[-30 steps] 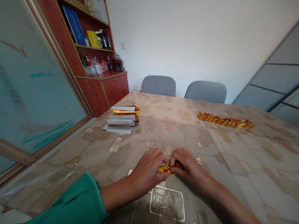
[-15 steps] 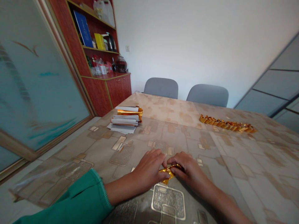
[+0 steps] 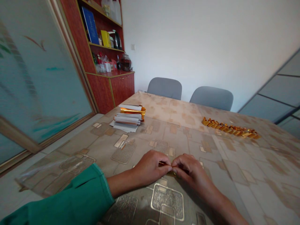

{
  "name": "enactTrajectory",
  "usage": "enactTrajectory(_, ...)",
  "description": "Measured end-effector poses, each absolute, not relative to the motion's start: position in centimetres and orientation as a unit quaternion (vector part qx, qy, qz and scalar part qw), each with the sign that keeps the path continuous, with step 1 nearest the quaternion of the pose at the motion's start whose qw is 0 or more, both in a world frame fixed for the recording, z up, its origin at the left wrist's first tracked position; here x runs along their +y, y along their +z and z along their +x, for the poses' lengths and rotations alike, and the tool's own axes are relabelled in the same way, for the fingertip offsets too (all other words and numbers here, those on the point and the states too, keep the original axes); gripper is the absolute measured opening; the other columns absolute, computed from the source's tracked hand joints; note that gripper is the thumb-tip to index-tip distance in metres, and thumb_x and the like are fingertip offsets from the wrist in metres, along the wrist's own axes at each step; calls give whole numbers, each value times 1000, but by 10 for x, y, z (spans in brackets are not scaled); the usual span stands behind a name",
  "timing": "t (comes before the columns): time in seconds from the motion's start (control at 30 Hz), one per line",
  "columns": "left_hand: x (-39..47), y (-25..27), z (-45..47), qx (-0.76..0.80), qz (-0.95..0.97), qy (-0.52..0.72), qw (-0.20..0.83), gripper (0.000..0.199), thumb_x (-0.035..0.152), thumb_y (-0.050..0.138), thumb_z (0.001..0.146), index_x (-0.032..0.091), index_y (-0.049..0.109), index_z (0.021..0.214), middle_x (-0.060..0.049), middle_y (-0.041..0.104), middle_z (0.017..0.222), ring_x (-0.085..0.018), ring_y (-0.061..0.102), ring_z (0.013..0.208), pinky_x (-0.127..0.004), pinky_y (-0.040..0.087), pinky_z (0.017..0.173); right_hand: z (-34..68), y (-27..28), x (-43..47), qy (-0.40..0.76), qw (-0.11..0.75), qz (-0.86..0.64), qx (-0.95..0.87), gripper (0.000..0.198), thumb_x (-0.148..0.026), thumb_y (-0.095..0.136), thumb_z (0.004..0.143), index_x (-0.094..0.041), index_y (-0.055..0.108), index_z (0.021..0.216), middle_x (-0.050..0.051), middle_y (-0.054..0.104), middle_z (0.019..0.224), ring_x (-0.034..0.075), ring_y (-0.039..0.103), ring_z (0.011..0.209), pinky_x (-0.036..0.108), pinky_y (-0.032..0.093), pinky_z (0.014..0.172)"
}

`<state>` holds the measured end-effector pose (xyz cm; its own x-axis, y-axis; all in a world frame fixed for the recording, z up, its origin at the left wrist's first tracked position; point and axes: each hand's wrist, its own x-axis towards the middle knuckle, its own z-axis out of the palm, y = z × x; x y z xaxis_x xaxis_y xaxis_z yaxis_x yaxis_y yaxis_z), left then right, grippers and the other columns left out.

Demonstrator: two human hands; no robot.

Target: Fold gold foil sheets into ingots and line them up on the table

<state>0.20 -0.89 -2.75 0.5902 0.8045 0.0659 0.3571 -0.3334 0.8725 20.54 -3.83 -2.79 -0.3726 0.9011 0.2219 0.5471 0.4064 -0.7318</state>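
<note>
In the head view, my left hand and my right hand meet above the patterned tablecloth. Between their fingertips they pinch a small piece of gold foil paper. Only slivers of the foil show, since the fingers cover most of it. Thumbs and forefingers of both hands are closed and nearly touching. Farther off to the left lies a stack of paper sheets, pale on one side and gold on the other, some of them curled. A row of folded gold foil pieces lies at the right, far from both hands.
Two grey chairs stand at the table's far side, before a white wall. A red-brown cabinet with bottles and a kettle is at the back left. Beside it is a frosted glass door.
My fingertips have come together over the gold foil paper, hiding most of it, where more of it showed before. The view has shifted slightly.
</note>
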Motion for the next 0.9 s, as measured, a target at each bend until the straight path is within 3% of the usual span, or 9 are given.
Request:
enactTrajectory(0.13,-1,-27,-2,366,733,259,511,21,29,62,78,13,73,70,0,62,62,-13,52,60,-23,37,59,214,-35,-38,453,326,-466,-687,27,-42,68,87,-19,70,72,0,63,62,14,51,57,26,36,55)
enactTrajectory(0.23,3,-24,-6,364,704,261,551,27,37,66,75,12,73,71,-1,62,61,-13,51,58,-23,37,56,223,-37,-36,510,364,-470,-622,34,-48,73,83,-17,70,69,0,62,60,13,49,55,25,35,54)
enactTrajectory(0.43,6,-20,-8,391,654,300,574,31,41,68,74,11,73,75,-1,62,63,-12,51,58,-23,37,56,235,-21,-30,518,436,-499,-541,42,-59,76,77,-19,68,69,-3,54,52,13,46,49,26,36,50)
enactTrajectory(0.6,6,-23,-6,406,627,335,574,35,46,65,76,11,70,76,1,56,59,-10,45,52,-22,33,50,221,-28,-35,561,459,-476,-499,53,-71,63,82,-19,69,77,5,67,68,16,57,61,29,45,59)
enactTrajectory(0.7,2,-22,-4,403,626,334,578,34,45,66,76,11,70,76,1,56,58,-10,45,51,-22,33,50,208,-37,-40,560,412,-470,-544,49,-68,73,74,-19,69,71,3,63,61,14,51,55,27,39,54)
enactTrajectory(0.9,-1,-18,-4,398,631,349,567,29,41,66,76,12,72,74,1,58,59,-10,46,53,-22,35,52,207,-45,-43,579,388,-489,-525,53,-69,66,80,-20,69,62,-1,53,46,9,35,43,26,24,47)
